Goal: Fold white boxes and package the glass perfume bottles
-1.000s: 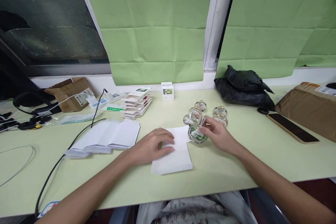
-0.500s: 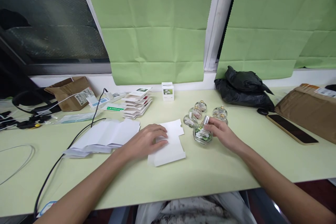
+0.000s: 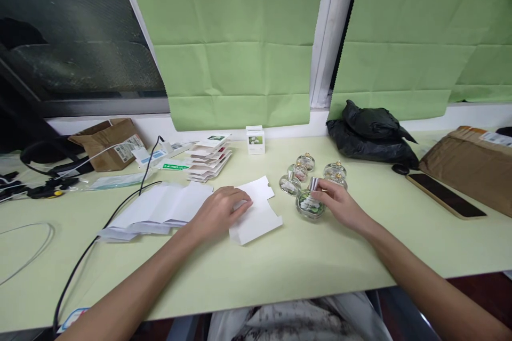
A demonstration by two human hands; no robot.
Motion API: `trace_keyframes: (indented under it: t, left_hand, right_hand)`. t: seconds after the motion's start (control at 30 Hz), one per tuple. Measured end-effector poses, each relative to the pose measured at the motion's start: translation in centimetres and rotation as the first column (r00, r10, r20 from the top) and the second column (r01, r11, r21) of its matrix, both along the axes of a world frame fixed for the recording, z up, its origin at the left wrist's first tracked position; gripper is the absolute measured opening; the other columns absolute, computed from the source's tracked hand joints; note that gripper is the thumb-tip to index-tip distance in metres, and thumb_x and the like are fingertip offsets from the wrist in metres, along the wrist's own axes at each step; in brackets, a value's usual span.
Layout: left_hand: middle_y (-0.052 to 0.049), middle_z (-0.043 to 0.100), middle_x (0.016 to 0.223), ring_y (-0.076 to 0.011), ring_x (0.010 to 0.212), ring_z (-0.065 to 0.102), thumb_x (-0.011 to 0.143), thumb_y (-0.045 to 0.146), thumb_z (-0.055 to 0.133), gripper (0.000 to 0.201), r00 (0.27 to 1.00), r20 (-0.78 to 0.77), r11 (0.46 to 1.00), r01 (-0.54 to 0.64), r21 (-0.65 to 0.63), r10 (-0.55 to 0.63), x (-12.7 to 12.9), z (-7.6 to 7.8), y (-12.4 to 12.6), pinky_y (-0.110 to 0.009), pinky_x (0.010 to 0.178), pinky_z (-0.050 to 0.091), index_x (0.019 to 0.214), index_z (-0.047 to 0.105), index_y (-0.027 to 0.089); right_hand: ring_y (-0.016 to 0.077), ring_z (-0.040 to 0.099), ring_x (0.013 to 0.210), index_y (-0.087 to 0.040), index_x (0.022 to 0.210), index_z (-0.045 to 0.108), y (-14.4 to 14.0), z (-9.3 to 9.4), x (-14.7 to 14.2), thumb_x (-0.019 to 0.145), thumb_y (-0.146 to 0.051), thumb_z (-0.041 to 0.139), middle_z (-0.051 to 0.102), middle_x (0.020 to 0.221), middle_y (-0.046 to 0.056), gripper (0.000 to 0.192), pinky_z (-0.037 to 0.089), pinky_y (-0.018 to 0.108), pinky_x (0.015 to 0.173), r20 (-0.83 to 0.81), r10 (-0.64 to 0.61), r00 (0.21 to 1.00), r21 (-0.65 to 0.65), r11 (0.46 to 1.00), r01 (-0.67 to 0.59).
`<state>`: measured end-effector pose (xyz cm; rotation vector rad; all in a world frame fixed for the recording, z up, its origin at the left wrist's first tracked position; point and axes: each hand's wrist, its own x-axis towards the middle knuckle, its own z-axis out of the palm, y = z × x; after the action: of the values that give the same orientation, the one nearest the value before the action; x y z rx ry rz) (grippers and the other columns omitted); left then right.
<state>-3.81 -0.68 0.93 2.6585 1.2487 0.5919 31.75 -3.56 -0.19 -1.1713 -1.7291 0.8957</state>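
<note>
Flat white box blank [image 3: 256, 212] is pinned under left hand [image 3: 219, 213] so it stays put; small glass bottle [image 3: 309, 203] is grasped upright by right hand [image 3: 340, 203], w/ other bottles [image 3: 301, 170] just behind.

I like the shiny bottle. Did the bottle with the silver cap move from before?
Yes. The bottle under the right hand slid off the white card, away from the person toward the other bottles, beside them now.

A single head-worn view looks forward and down from close over the bench [image 3: 304, 266], facing the green blinds [image 3: 236, 37] at 12 o'clock.
</note>
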Motion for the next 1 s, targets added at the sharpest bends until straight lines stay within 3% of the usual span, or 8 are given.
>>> trace_keyframes:
  t: [0.23,0.43,0.67,0.8,0.87,1.0]
  left_hand:
    - [-0.005,0.081,0.108,-0.0308,0.11,0.069,0.107,0.049,0.047,0.039,0.997,0.041,0.998,-0.069,-0.001,0.069,0.0,-0.1,-0.1,-0.049,0.101,0.052,0.107,0.079,0.027]
    - [-0.005,0.082,0.106,-0.0296,0.106,0.071,0.106,0.052,0.047,0.041,0.994,0.091,0.998,-0.055,-0.015,0.056,0.0,-0.2,0.0,-0.051,0.105,0.051,0.104,0.08,0.028]
    - [-0.003,0.082,0.108,-0.0276,0.101,0.073,0.107,0.05,0.047,0.039,0.996,0.077,0.999,-0.045,-0.019,0.046,0.0,-0.3,0.1,-0.051,0.112,0.047,0.105,0.08,0.028]
    - [-0.004,0.082,0.106,-0.0279,0.102,0.071,0.107,0.051,0.046,0.04,0.996,0.073,0.999,-0.041,-0.015,0.042,-0.1,-0.3,0.2,-0.051,0.109,0.049,0.105,0.079,0.029]
    - [-0.004,0.081,0.103,-0.0279,0.101,0.07,0.107,0.05,0.045,0.041,0.997,0.066,0.999,-0.035,-0.015,0.036,-0.1,-0.3,0.3,-0.05,0.105,0.05,0.103,0.079,0.029]
    - [-0.006,0.078,0.107,-0.0273,0.102,0.069,0.108,0.048,0.044,0.04,0.999,0.022,0.999,-0.026,-0.026,0.027,-0.2,-0.2,0.2,-0.045,0.098,0.052,0.103,0.078,0.028]
  right_hand:
    - [0.0185,0.049,0.074,-0.022,0.086,0.055,-0.5,-0.2,0.2,0.105,-0.044,0.056,0.052,0.079,-0.001,0.029,0.039,0.031,0.067,0.195,-0.088,0.977,0.142,0.988,0.06]
    - [0.0216,0.053,0.083,-0.023,0.089,0.058,-0.7,0.4,0.3,0.106,-0.04,0.055,0.059,0.086,0.003,0.024,0.042,0.035,0.076,0.365,-0.104,0.925,0.274,0.962,0.0]
    - [0.0198,0.051,0.078,-0.023,0.082,0.051,-1.1,0.8,1.1,0.107,-0.045,0.052,0.055,0.086,0.002,0.034,0.042,0.034,0.075,0.428,-0.002,0.904,0.209,0.973,-0.097]
    - [0.0202,0.056,0.08,-0.023,0.107,0.062,-1.5,0.8,1.1,0.107,-0.043,0.051,0.061,0.1,0.004,0.022,0.047,0.035,0.075,0.377,0.047,0.925,0.14,0.984,-0.107]
    - [0.021,0.059,0.084,-0.025,0.118,0.062,-1.7,0.8,0.4,0.105,-0.045,0.056,0.064,0.108,0.005,0.025,0.05,0.035,0.076,0.356,0.012,0.934,0.134,0.989,-0.063]
    - [0.0217,0.061,0.085,-0.026,0.114,0.067,-1.7,0.6,-0.9,0.1,-0.046,0.065,0.064,0.115,0.007,0.024,0.052,0.037,0.077,0.348,-0.124,0.929,0.211,0.976,0.052]
